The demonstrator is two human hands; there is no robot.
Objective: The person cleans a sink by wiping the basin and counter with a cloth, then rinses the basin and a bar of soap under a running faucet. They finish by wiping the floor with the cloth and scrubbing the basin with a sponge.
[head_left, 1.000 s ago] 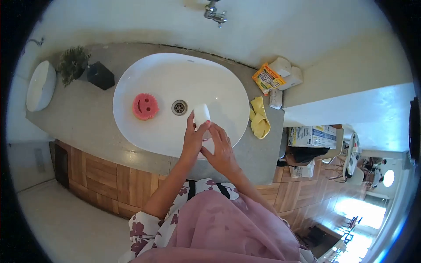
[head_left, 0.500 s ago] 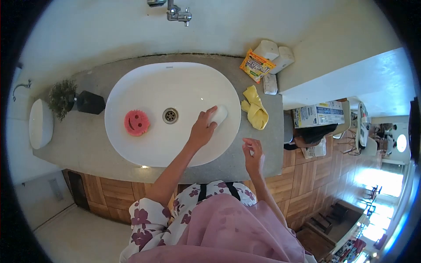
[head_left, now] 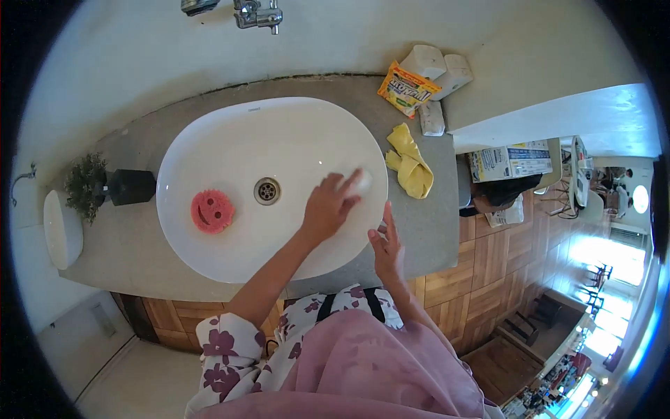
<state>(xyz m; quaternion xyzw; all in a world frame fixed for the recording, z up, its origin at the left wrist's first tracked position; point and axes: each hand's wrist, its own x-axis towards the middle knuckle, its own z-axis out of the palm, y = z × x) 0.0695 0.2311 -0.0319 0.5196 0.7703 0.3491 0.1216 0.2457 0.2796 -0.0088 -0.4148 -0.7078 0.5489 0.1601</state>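
Observation:
Over the right part of the white basin [head_left: 300, 133], my left hand [head_left: 329, 209] has its fingers on a white object [head_left: 363, 183] lying against the basin's inner side. My right hand [head_left: 388, 246] is at the basin's lower right rim, fingers apart, holding nothing. A pink smiling-face sponge [head_left: 212, 211] lies in the basin, left of the metal drain [head_left: 266, 190]. On the counter beyond the right rim is a folded yellow cloth [head_left: 412, 162].
An orange-and-yellow packet [head_left: 407, 89] leans by white containers [head_left: 427, 63] at the back right. A dark pot [head_left: 132, 187] with a plant [head_left: 86, 187] lies left of the basin. The tap [head_left: 257, 15] is on the wall. A person [head_left: 497, 197] is beyond the counter's right edge.
My left hand and the white object have shifted slightly right, towards the basin's side. My right hand has moved left to the rim, with its fingers straighter. The view has tilted a little.

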